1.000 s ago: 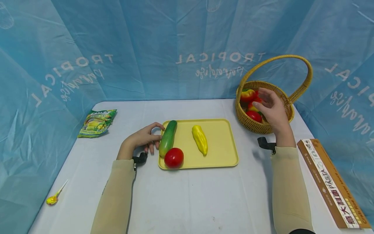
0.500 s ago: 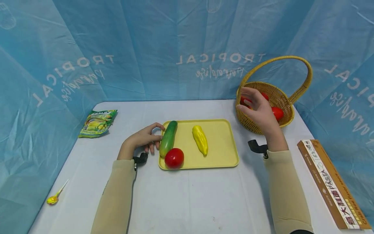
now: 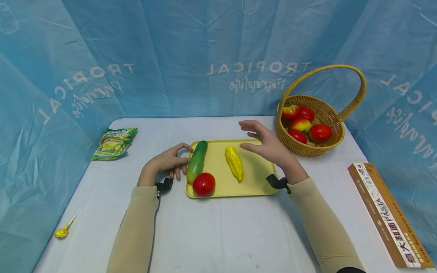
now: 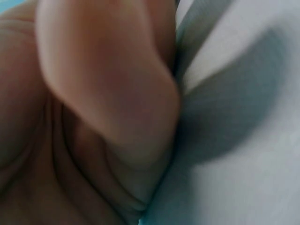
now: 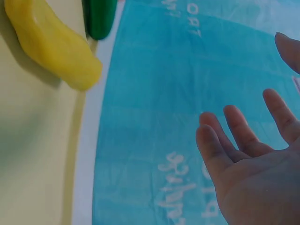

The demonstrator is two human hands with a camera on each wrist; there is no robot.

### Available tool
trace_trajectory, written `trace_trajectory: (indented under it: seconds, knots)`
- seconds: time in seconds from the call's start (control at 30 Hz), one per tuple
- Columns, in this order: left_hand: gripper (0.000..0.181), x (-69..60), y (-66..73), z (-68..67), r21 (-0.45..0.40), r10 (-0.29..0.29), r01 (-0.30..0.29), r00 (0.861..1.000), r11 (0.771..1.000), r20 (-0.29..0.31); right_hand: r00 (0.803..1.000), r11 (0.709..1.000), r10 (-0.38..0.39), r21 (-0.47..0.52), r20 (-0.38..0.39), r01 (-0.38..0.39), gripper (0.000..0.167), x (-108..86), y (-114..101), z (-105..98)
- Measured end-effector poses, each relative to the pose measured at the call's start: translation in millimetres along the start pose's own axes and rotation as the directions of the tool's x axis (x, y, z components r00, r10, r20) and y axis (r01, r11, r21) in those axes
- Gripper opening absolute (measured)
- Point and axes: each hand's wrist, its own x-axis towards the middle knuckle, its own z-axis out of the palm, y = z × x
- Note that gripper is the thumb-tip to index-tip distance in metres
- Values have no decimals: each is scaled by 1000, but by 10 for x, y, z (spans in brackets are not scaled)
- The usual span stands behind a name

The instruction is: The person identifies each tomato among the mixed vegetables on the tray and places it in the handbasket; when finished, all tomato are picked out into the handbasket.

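My right hand is above the right part of the yellow tray, fingers spread and holding nothing. Its palm and spread fingers also show in the right wrist view. On the tray lie a yellow pepper, a green cucumber and a red tomato. My left hand rests at the tray's left edge, fingers loosely bent beside the cucumber; whether the fingertips touch it I cannot tell. In the left wrist view, blurred fingers fill much of the picture.
A wicker basket with a tall handle stands at the back right, holding several red and red-yellow fruits. A long pasta box lies at the right, a green snack bag at the back left, and a lollipop at the front left.
My right hand has left the basket and moved left over the tray, uncovering the fruits, including a red one at the basket's right side. The left hand has not moved.
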Motion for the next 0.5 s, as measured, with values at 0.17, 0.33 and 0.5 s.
trace_trajectory:
  seconds: [0.17, 0.33, 0.5]
  knots:
    - [46, 3, 2, 1, 3, 4, -4, 1000, 1000, 3, 999, 1000, 0, -5, 46, 1, 65, 18, 23, 136]
    - [45, 5, 3, 4, 2, 5, -5, 1000, 1000, 3, 996, 1000, 10, -9, 91, -10, 64, 21, 18, 231]
    - [44, 1, 2, 8, 4, 6, -6, 1000, 1000, -1, 990, 999, 30, -23, 140, -27, 65, 39, 20, 355]
